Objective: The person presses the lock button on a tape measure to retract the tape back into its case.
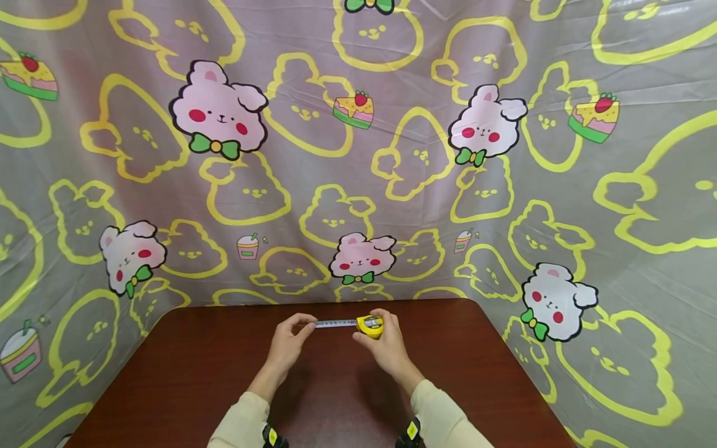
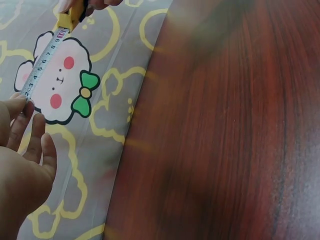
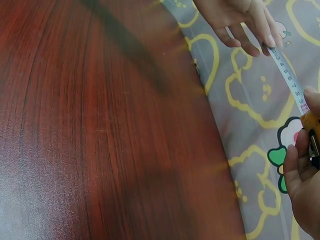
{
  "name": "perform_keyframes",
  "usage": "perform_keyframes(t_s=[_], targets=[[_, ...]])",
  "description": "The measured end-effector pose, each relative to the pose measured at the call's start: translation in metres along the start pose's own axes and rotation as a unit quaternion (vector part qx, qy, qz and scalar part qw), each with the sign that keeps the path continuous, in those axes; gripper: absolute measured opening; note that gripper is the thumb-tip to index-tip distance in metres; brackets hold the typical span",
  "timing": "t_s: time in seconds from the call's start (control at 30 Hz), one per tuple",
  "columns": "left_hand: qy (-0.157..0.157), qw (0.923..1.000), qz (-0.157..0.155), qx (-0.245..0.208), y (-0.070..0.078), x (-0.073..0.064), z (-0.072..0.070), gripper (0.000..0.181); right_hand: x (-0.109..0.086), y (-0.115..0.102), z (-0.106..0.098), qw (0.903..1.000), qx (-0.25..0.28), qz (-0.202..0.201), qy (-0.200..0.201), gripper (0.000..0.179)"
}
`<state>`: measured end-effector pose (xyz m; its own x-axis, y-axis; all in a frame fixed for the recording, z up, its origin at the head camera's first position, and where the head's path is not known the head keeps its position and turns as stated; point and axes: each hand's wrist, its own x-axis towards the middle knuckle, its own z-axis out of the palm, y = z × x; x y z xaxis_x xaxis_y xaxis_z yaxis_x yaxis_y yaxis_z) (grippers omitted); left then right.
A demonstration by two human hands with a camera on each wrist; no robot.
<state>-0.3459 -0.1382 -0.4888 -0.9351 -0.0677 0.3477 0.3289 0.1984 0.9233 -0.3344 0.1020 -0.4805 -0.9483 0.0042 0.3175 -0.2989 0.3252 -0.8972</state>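
Note:
A yellow tape measure point(image 1: 370, 326) is held in my right hand point(image 1: 389, 345), thumb on one side and fingers on the other. Its white blade point(image 1: 336, 323) runs out to the left, with numbers up to about ten showing. My left hand point(image 1: 287, 342) pinches the blade's free end between thumb and finger. In the left wrist view the blade point(image 2: 44, 62) stretches straight from the left fingertips to the case point(image 2: 70, 19). The right wrist view has the case point(image 3: 312, 125) at its right edge, partly covered by the right hand point(image 3: 306, 195). Both hands are above the table.
The dark red-brown wooden table point(image 1: 336, 386) spreads below the hands. A grey curtain point(image 1: 313, 162) printed with yellow outlines and white rabbits hangs behind it and at both sides. Dark devices with yellow marks sit at both wrists.

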Motion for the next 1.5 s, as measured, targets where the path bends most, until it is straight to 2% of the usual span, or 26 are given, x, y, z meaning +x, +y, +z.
perform_keyframes(t_s=[0.23,0.57,0.7,0.93,1.3,1.5], targets=[[-0.017,0.9998,-0.004,0.002,0.000,0.000,0.008,0.010,-0.001,-0.001,0.003,1.0000,-0.001,0.000,-0.001,0.063],[-0.023,0.9996,0.014,-0.004,0.004,0.002,0.013,0.007,-0.001,-0.004,0.013,0.9999,-0.005,-0.009,0.012,0.062],[-0.021,0.9997,0.007,-0.008,0.006,0.002,0.017,0.007,-0.001,-0.007,0.018,0.9998,-0.003,-0.015,0.012,0.062],[-0.030,0.9993,0.015,-0.015,0.008,0.000,0.021,0.012,-0.005,-0.007,0.025,0.9995,-0.003,-0.026,0.016,0.061],[-0.051,0.9987,0.001,-0.008,0.008,0.002,0.026,0.009,-0.007,-0.009,0.034,0.9998,0.005,-0.019,0.007,0.061],[-0.059,0.9981,0.001,-0.015,0.011,0.003,0.027,0.015,-0.007,-0.013,0.037,0.9998,-0.006,-0.018,0.011,0.061]])
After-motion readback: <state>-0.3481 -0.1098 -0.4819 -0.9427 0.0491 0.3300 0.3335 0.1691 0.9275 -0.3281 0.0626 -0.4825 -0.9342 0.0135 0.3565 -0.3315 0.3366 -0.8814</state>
